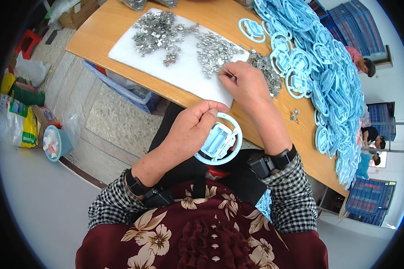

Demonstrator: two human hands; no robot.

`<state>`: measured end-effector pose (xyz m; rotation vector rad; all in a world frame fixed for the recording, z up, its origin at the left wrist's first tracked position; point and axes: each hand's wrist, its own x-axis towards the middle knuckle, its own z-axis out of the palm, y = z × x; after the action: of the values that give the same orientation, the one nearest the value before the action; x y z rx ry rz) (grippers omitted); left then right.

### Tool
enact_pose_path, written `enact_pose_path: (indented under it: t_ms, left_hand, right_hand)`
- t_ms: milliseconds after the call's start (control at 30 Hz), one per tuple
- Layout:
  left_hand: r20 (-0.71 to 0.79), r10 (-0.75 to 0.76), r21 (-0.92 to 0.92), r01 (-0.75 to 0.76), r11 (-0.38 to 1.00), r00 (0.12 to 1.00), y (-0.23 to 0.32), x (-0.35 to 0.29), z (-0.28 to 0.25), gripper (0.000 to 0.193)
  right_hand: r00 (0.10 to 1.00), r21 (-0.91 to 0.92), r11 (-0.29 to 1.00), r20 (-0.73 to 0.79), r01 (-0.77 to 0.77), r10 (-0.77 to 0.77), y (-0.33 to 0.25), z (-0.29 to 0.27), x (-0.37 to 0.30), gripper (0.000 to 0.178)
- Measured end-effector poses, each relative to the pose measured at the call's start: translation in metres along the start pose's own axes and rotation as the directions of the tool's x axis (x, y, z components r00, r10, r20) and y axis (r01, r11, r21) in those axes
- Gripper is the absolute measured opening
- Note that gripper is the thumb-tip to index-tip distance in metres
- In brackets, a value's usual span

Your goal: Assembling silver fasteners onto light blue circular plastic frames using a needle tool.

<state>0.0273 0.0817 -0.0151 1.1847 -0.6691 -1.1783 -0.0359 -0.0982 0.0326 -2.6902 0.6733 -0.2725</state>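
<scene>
My left hand (194, 127) grips the upper left rim of a light blue plastic ring (237, 145) with a rectangular frame in its middle, held over my lap in front of the table edge. Above and to the right, my right hand (246, 83) hovers over the white foam sheet (184, 80), thumb and forefinger pinched together. Whatever sits between those fingertips is too small to name. Close by them lies a spread of small shiny metal pieces (213, 51). A bigger heap of metal pieces (155, 33) rests farther left on the sheet.
Many light blue plastic rings (332, 85) pile along the right side of the wooden table (103, 29). Another metal heap (265, 69) lies beside the foam. Below the table's left edge stands a blue crate (143, 103). Other people sit at the far right near stacked blue crates (357, 27).
</scene>
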Motion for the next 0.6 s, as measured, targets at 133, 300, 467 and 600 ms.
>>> enact_pose_path:
  t_ms: [133,300,467,600]
  left_hand:
    - [0.002,0.012,-0.013,-0.012,1.000,1.000,-0.001,0.000,-0.003,0.028]
    - [0.001,0.021,0.017,-0.021,1.000,1.000,-0.001,0.004,-0.005,0.027]
    - [-0.076,0.086,-0.052,-0.090,0.995,0.993,0.003,0.013,-0.002,0.024]
    - [-0.065,0.172,0.079,-0.166,0.983,0.983,0.006,0.021,-0.001,0.020]
  right_hand:
    - [1.000,0.105,0.994,0.019,-0.021,0.019,0.002,-0.004,-0.012,0.018]
    - [0.977,0.323,0.922,0.074,-0.213,0.200,0.006,-0.008,-0.017,0.021]
    - [0.899,0.715,0.550,0.291,-0.431,0.326,-0.004,-0.021,-0.033,0.021]
    - [0.911,0.843,0.367,0.303,-0.393,0.279,-0.011,-0.021,-0.052,0.015]
